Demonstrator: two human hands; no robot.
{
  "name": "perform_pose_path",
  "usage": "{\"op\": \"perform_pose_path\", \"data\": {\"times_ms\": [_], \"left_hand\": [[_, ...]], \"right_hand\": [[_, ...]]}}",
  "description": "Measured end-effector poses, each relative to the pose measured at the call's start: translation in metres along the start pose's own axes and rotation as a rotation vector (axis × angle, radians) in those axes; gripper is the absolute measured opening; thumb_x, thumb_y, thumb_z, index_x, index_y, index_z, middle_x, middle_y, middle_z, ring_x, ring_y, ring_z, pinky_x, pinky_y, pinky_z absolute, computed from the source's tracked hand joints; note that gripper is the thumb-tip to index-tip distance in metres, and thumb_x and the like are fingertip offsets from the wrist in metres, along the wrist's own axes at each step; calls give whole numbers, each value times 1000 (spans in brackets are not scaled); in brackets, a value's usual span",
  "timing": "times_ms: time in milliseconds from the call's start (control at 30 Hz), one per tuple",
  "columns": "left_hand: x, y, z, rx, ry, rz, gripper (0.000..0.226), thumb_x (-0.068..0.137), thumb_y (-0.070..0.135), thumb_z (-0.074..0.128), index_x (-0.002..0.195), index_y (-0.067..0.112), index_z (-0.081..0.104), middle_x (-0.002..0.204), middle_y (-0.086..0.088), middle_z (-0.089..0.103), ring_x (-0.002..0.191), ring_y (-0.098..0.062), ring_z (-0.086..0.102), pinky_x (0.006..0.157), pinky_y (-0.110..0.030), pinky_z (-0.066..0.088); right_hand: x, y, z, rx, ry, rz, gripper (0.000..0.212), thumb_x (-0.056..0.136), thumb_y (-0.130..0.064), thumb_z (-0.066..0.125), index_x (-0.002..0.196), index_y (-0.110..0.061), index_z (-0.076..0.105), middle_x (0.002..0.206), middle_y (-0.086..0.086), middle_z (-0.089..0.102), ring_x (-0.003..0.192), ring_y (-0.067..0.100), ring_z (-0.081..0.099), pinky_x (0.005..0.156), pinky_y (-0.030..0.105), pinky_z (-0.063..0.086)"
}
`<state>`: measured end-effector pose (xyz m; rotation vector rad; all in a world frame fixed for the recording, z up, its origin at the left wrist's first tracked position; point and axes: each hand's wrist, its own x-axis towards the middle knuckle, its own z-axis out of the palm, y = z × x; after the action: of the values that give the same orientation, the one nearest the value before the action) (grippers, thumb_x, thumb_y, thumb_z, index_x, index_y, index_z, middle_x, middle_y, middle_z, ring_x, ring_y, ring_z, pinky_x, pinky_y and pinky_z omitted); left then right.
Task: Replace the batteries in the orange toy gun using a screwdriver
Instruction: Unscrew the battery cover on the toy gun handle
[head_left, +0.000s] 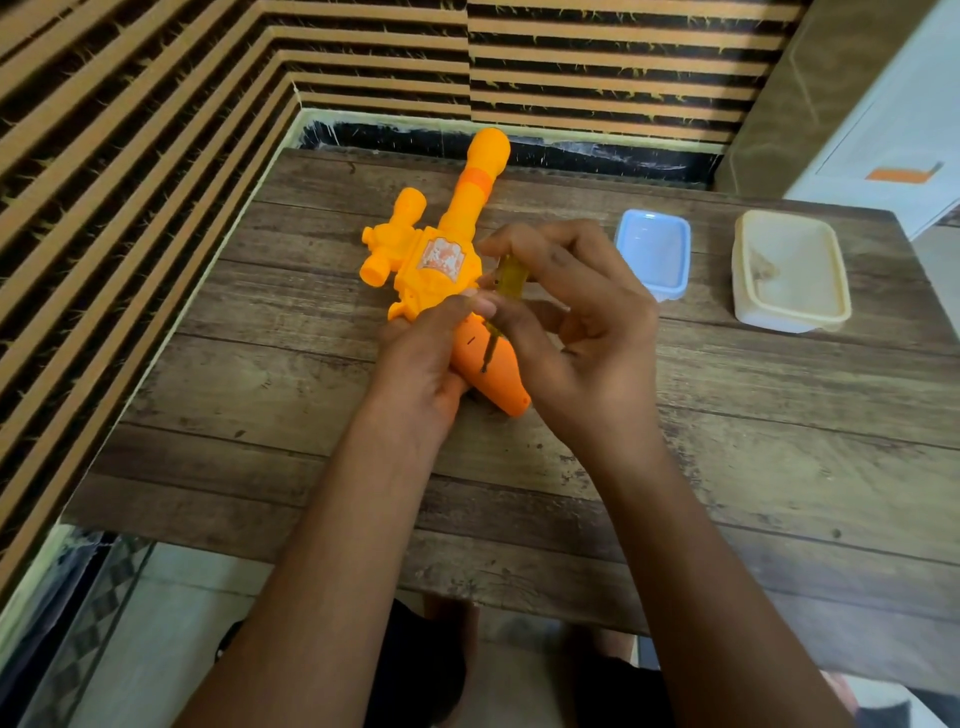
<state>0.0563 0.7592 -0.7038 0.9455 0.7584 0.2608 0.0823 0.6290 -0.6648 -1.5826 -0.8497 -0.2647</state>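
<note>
The orange toy gun (441, 249) lies on the wooden table (519, 467), barrel pointing to the far wall and handle toward me. My left hand (421, 358) grips the gun's handle from the left, thumb across its top. My right hand (576, 322) holds a screwdriver with a translucent yellow handle (511, 275) between thumb and fingers. Its dark shaft (490, 349) runs down to the handle's orange surface, where the tip touches. No batteries are in sight.
A pale blue plastic lid (654, 252) lies to the right of the gun. Farther right stands a cream rectangular container (789, 270) near the table's right edge. A striped wall runs along the left and back sides.
</note>
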Motion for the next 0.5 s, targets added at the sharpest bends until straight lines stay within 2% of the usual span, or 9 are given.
{"op": "perform_pose_path", "data": {"times_ms": [33,133,267,333,433,500], "left_hand": [[0,0,0,-1,-4,-4,70,61,21,81,129,14,67,121,-15,77,110,-32,76,90,-61,62],[4,-3,-2,-5,9,-5,48,88,17,74,134,13,65,124,-16,76,115,-34,74,94,-69,57],[11,-6,-6,9,33,-16,43,94,13,70,137,11,64,123,-17,76,113,-34,75,93,-70,57],[8,-4,-4,-3,23,-10,50,88,16,75,136,13,65,123,-16,76,114,-35,75,91,-68,59],[1,0,0,-13,29,6,87,50,32,89,132,17,64,124,-13,76,112,-33,75,86,-61,63],[2,1,1,14,23,9,102,39,37,89,135,16,62,125,-14,76,111,-33,76,84,-64,63]], "right_hand": [[0,0,1,0,-1,4,24,91,4,75,114,-1,76,103,10,62,95,24,65,67,42,57],[1,-1,1,-27,4,-13,33,89,13,72,118,-2,75,98,8,61,91,21,64,70,41,55],[-1,0,1,-18,5,-10,41,89,16,69,125,-2,72,101,6,66,92,21,66,75,46,56],[-2,0,0,-11,-1,-2,35,89,13,69,121,-2,73,104,8,69,94,21,68,75,45,58],[-1,-2,0,9,-17,16,24,94,-1,74,117,-4,74,103,5,66,97,21,67,76,46,59],[1,-3,1,18,-1,30,22,93,-6,77,115,-6,76,100,1,60,96,21,65,75,47,59]]}}
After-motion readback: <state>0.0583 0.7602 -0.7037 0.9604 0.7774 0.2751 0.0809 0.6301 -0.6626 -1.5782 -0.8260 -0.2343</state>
